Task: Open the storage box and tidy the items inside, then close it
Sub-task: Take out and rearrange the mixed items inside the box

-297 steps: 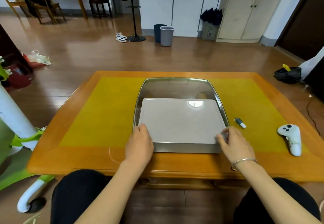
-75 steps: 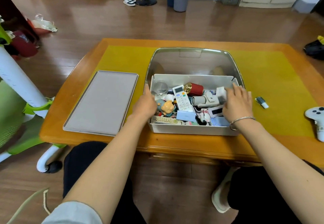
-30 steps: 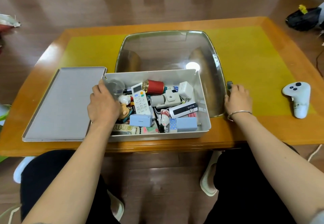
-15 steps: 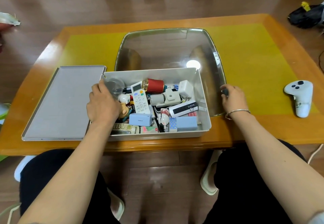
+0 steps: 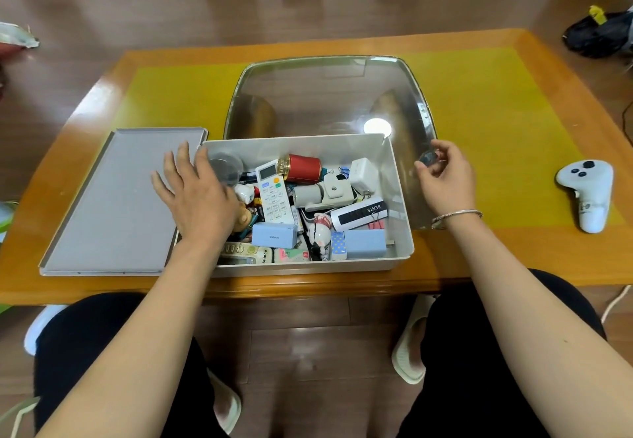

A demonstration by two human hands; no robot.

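Note:
The white storage box (image 5: 294,141) stands open at the table's near edge, partly on a shiny metal tray (image 5: 329,95). It is crammed with small items: a white remote (image 5: 272,191), a red can (image 5: 301,168), a clear cup (image 5: 224,167), a white charger (image 5: 363,174), a blue box (image 5: 274,235) and others. Its grey lid (image 5: 113,204) lies flat to the left. My left hand (image 5: 198,198) hovers over the box's left edge, fingers spread and holding nothing. My right hand (image 5: 448,180), just right of the box, pinches a small dark item (image 5: 428,158).
A white game controller (image 5: 589,194) lies on the yellow mat (image 5: 496,112) at the right. The table's near edge runs just in front of the box. A black bag (image 5: 599,35) sits on the floor beyond the far right corner.
My left hand has let go of the box's left side and spread its fingers. My right hand has picked the small dark item off the table and lifted it beside the box.

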